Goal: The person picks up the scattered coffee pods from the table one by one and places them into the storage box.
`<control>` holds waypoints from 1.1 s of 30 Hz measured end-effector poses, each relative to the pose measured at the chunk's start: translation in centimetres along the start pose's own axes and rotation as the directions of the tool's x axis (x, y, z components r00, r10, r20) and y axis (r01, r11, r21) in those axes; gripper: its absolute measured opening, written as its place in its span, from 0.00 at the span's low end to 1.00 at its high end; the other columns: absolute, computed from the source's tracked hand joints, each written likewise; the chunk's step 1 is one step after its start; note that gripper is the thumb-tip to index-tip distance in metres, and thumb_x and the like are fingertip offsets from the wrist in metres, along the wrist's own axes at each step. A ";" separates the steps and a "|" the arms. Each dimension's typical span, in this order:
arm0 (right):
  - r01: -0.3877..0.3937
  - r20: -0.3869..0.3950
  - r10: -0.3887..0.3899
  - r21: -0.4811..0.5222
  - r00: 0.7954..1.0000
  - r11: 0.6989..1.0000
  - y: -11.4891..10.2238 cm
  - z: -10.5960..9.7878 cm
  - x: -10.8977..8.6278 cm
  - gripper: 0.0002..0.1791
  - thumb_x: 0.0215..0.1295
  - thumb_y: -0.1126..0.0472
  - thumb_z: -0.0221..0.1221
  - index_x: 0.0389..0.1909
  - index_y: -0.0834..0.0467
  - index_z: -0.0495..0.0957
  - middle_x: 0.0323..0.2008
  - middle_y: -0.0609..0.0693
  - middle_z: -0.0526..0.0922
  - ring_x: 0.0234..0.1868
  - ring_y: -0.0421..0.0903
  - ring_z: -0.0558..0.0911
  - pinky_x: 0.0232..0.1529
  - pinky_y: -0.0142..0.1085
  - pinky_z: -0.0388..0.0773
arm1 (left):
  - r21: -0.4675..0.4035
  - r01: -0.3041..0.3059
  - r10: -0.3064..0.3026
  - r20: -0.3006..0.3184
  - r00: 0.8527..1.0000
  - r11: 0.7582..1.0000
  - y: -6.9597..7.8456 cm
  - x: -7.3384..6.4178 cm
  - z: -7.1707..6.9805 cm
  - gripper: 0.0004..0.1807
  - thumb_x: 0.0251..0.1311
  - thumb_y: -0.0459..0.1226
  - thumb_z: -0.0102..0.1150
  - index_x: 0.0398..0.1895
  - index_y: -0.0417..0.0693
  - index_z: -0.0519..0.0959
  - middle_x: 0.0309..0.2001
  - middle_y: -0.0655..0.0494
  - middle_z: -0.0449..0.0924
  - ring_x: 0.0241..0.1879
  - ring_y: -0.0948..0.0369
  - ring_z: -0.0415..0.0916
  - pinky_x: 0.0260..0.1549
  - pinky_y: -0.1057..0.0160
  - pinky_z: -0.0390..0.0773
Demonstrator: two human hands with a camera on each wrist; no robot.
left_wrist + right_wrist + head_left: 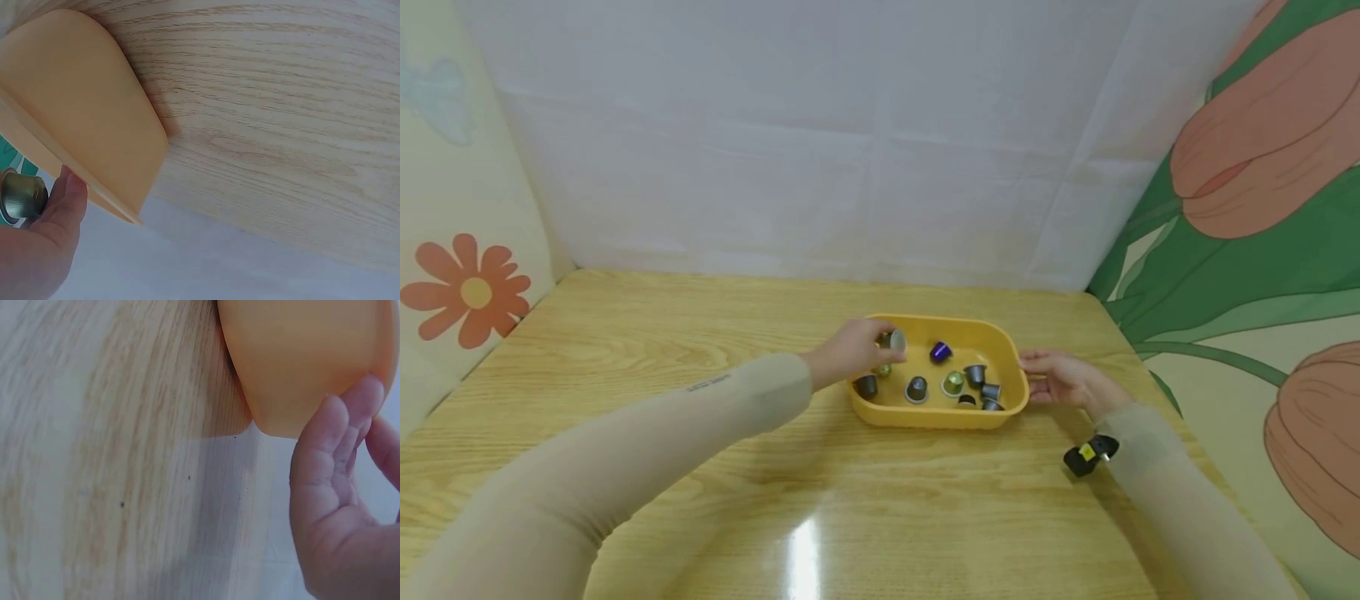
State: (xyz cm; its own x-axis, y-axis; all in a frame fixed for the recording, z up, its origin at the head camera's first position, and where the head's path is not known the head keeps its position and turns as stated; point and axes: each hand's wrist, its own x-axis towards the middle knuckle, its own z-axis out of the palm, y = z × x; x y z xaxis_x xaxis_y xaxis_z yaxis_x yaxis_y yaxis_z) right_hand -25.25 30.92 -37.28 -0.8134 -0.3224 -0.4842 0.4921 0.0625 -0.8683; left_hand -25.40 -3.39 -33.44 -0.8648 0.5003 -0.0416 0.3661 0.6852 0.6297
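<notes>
A yellow plastic tub [936,420] sits on the table with several coffee capsules inside. Over its left end, my left hand [844,354] pinches a coffee capsule [897,340] between thumb and fingers. Seen from the left wrist, that capsule [25,195] is olive-gold with a rim, and the fingertips are right by the tub's edge. At the opposite end, my right hand [1067,382] touches the tub's outer wall [300,356] with its extended fingertips. Among the capsules lying in the tub are a purple one [940,352], a light green one [953,383] and a dark grey one [917,389].
The wood-grain table [700,500] reaches back to a white sheet [790,183]. Flowered cloth [1247,275] hangs along the right side. A black device with a yellow mark [1082,457] is at the right wrist.
</notes>
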 end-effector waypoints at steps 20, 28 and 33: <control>-0.008 0.005 0.008 0.009 1.000 1.000 0.1 -0.1 -0.2 0.10 0.77 0.63 0.44 0.43 0.54 0.75 0.35 0.47 0.83 0.33 0.43 0.83 0.37 0.36 0.82 | 0.058 0.025 -0.027 0.042 0.999 0.998 0.9 1.8 0.9 0.24 0.65 0.44 0.62 0.57 0.37 0.76 0.57 0.45 0.77 0.55 0.52 0.75 0.57 0.54 0.73; -0.004 0.003 0.004 -0.017 1.000 1.000 0.0 0.1 -0.2 0.09 0.77 0.62 0.45 0.50 0.58 0.70 0.36 0.47 0.82 0.34 0.43 0.83 0.38 0.35 0.82 | 0.064 0.046 -0.049 0.034 0.998 0.997 0.7 2.5 1.3 0.28 0.64 0.45 0.62 0.60 0.36 0.74 0.60 0.44 0.75 0.59 0.50 0.72 0.59 0.54 0.71; -0.005 0.003 0.005 -0.015 1.000 1.000 0.0 0.2 -0.2 0.08 0.77 0.62 0.46 0.49 0.57 0.72 0.36 0.47 0.82 0.34 0.43 0.83 0.38 0.36 0.82 | 0.053 0.063 -0.065 0.033 0.997 0.997 0.3 3.0 1.7 0.31 0.65 0.47 0.61 0.64 0.36 0.70 0.61 0.43 0.74 0.60 0.49 0.71 0.60 0.53 0.70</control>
State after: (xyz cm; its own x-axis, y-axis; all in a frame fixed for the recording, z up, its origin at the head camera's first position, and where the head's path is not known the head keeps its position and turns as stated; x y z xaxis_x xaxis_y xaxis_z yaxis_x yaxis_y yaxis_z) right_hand -25.00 30.83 -37.18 -0.8098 -0.3251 -0.4884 0.4917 0.0780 -0.8673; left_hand -27.31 -0.83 -34.71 -0.8749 0.4721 -0.1081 0.3285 0.7425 0.5838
